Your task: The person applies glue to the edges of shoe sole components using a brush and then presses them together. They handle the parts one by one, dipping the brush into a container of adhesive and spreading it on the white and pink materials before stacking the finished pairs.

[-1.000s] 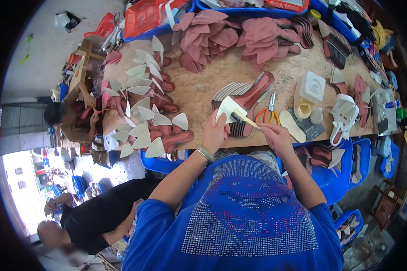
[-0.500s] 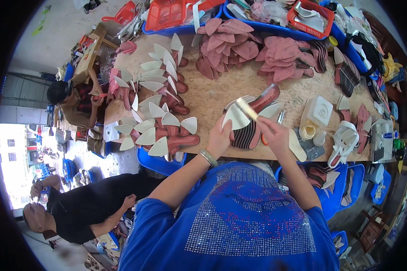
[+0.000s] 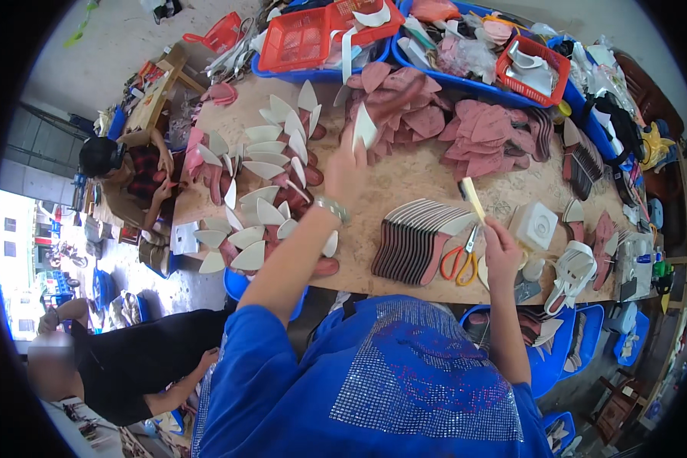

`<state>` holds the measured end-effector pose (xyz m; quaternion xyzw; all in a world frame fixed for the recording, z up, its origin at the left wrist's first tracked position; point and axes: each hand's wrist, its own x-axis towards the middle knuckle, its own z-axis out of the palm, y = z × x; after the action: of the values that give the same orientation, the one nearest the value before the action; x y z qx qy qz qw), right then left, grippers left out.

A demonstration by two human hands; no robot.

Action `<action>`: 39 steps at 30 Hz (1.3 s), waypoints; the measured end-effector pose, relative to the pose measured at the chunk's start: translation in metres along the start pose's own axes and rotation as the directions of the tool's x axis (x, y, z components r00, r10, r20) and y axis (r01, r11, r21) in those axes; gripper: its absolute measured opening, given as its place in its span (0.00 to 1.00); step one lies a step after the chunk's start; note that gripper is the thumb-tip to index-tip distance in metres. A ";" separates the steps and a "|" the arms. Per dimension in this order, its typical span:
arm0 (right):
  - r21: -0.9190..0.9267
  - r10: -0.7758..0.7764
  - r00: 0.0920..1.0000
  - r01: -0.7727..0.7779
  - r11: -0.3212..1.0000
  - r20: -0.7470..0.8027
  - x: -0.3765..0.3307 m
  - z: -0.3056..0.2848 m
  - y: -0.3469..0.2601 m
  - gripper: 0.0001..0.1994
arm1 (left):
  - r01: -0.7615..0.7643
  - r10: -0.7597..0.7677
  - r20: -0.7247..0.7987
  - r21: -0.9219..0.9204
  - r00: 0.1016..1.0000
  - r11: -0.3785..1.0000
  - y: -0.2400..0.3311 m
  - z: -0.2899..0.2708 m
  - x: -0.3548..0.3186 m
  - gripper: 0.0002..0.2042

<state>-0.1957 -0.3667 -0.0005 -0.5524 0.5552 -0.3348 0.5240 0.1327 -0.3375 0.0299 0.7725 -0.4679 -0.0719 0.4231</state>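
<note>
My left hand, slightly blurred, is closed on an insole with a white pointed toe. It is raised over the left part of the table, in front of a heap of pink insole pieces. In my right hand is a flat brush with a pale handle, its dark tip pointing up and away. Between my arms lies a fanned stack of insoles with pale toes and dark edges. Scissors with orange and yellow handles rest between that stack and my right hand.
White-toed insoles spread over the table's left side. A second pink heap lies farther right. A white plastic container and a white strapped item stand at the right. Blue bins line the far edge. Two people are at the left.
My left hand has moved left and away from the stack with the insole. My right hand has drawn right with the brush, uncovering the stack and scissors. The view has shifted slightly.
</note>
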 end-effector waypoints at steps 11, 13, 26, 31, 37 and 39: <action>0.110 0.026 0.980 -0.004 0.994 -0.197 -0.033 -0.036 0.030 0.12 | -0.144 -0.018 0.280 0.547 0.960 0.825 -0.059 0.069 0.091 0.30; 0.176 0.058 0.967 -0.015 0.984 -0.247 -0.038 -0.042 0.036 0.12 | -0.120 -0.027 0.289 0.479 0.957 0.870 -0.047 0.074 0.071 0.28; 0.205 0.126 0.970 -0.083 0.975 -0.207 -0.047 -0.049 0.040 0.12 | -0.040 -0.031 0.369 0.183 0.929 0.982 -0.113 0.114 -0.133 0.19; 0.204 0.126 0.962 -0.077 0.976 -0.243 -0.058 -0.060 0.046 0.12 | -0.319 0.260 0.601 -0.009 0.756 0.948 -0.038 0.148 -0.116 0.20; 0.223 0.216 0.920 -0.147 0.964 -0.327 -0.093 -0.088 0.068 0.11 | -0.281 0.017 0.758 0.221 0.652 0.934 0.023 0.236 -0.101 0.23; 0.248 0.275 0.895 -0.195 0.949 -0.351 -0.107 -0.101 0.080 0.12 | -0.292 0.007 0.766 0.237 0.642 0.927 0.015 0.264 -0.099 0.19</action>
<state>-0.3294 -0.2717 -0.0307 -0.3481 0.6713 -0.4253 0.4973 -0.0657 -0.4183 -0.1543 0.6910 -0.6690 -0.2681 0.0556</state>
